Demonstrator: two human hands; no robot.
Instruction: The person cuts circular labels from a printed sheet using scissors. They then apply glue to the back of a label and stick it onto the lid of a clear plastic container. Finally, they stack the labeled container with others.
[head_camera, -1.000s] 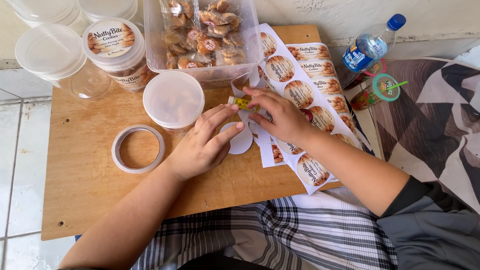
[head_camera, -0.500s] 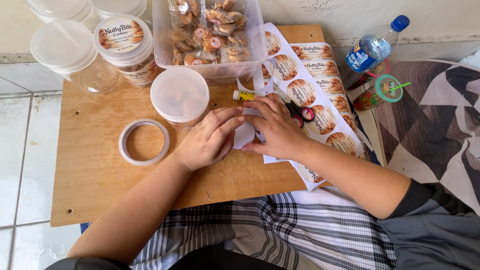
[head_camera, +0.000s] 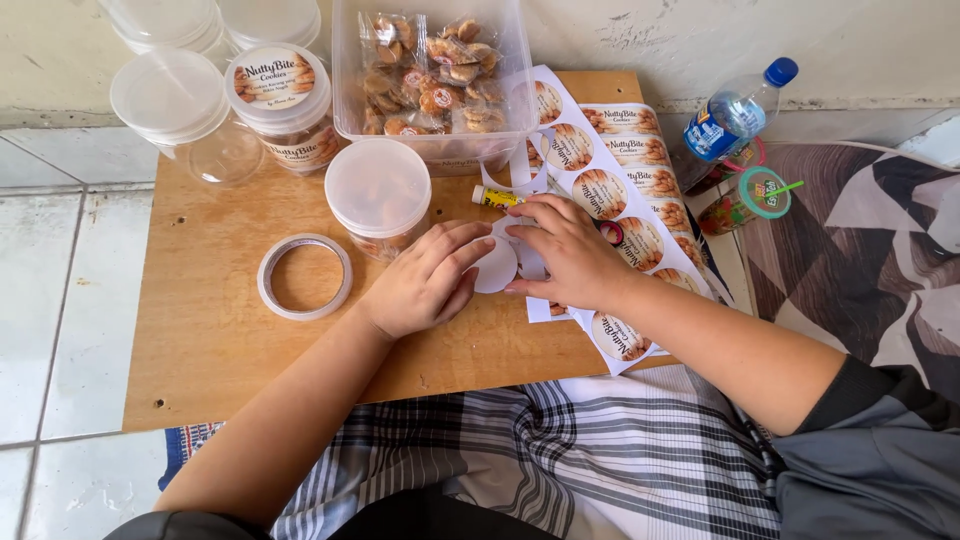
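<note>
A low wooden board table (head_camera: 210, 330) is seen from above, and both hands are placed near its middle. The left hand (head_camera: 425, 280) is laid palm down on the wood, its fingers stretched out flat and close together, their tips pressed onto a white round paper sticker (head_camera: 495, 268). The right hand (head_camera: 565, 250) is set just to the right of it, fingers bent and spread, with the fingertips resting on the same sticker and on the white backing beneath; whether anything is pinched between them cannot be told. The sticker is thus held against the table between the two hands.

Under the right hand a long white sheet of round cookie-picture labels (head_camera: 640, 215) is spread, running from the far middle to the near right edge. A small yellow tube (head_camera: 497, 197) is found just beyond the fingertips. A round clear plastic jar with a white lid (head_camera: 378, 190) is placed to the far left of the hands, and a roll of clear tape (head_camera: 304, 276) lies flat further left. At the far side, a clear rectangular tub of wrapped cookies (head_camera: 432, 75) is seen, with a labelled jar (head_camera: 282, 100) beside it. A plastic water bottle with a blue cap (head_camera: 740, 108) lies off the table, far right.
</note>
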